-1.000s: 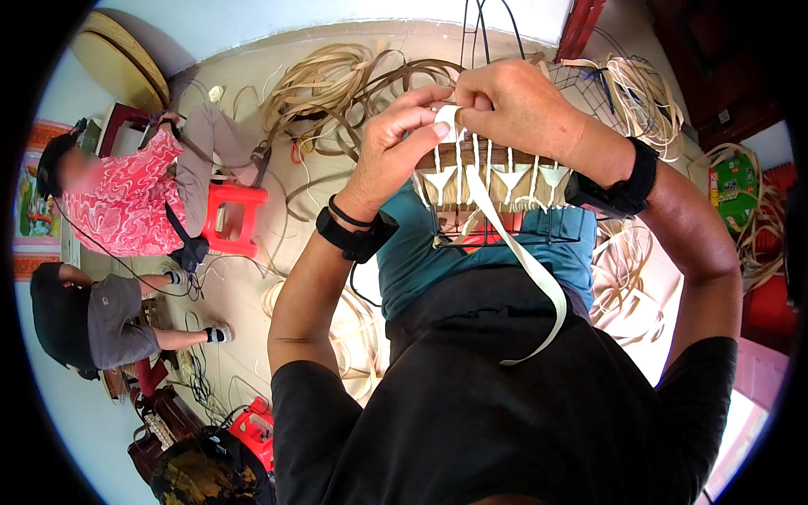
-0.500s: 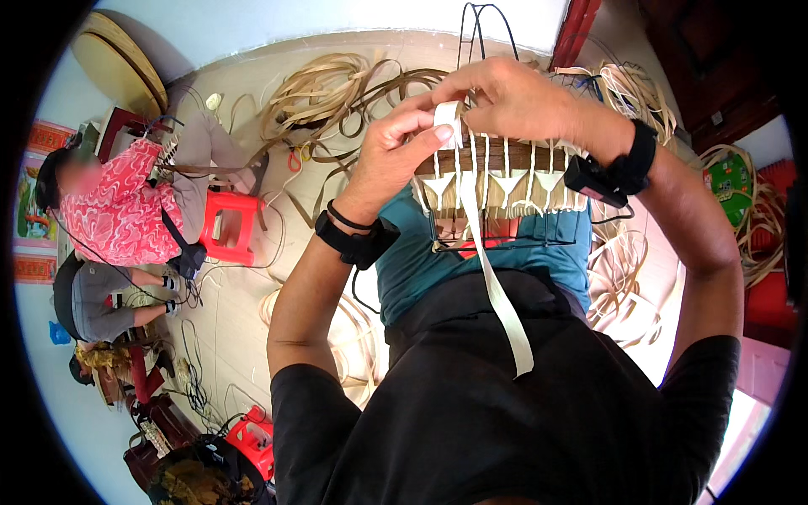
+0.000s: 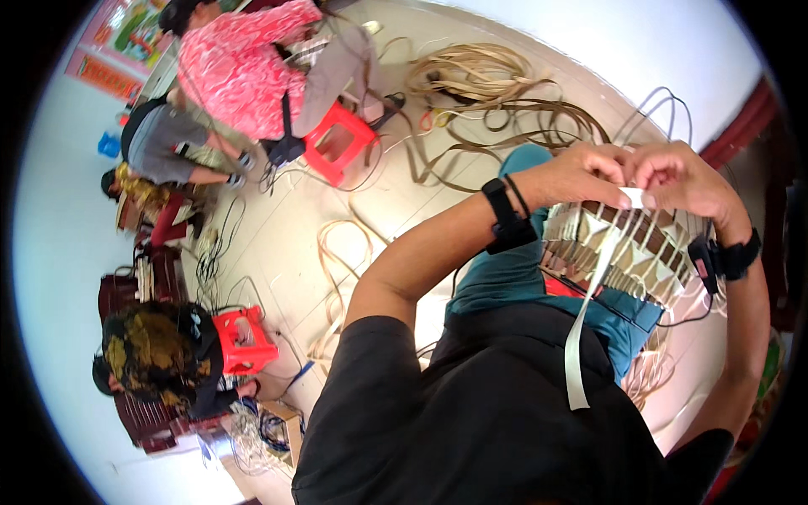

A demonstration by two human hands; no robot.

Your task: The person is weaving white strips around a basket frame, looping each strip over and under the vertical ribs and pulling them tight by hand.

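Note:
A cream flat strip (image 3: 590, 307) hangs from my fingers down over my dark shirt. My left hand (image 3: 582, 178) pinches its upper end, thumb on the folded part. Close beside it, my right hand (image 3: 688, 181) has its thumb and fingers closed on the same end, the two thumbs almost touching. Both hands are just above the far edge of a partly woven piece (image 3: 613, 249) with brown and cream bands and white triangles. This work rests on my lap, on a black wire frame (image 3: 671, 94) whose loops rise behind my hands. My fingers hide the strip's tip.
Coiled brown and tan strips (image 3: 471, 71) lie on the floor ahead. Several people sit working at the left, one in a pink patterned shirt (image 3: 240, 71). Red plastic stools (image 3: 340, 141) stand near them, with dark cables (image 3: 220, 252) across the floor. A white wall rises at upper right.
My view has swung left, so the hands and woven piece now appear farther right. My right hand has come down beside the left, and both pinch the strip's end.

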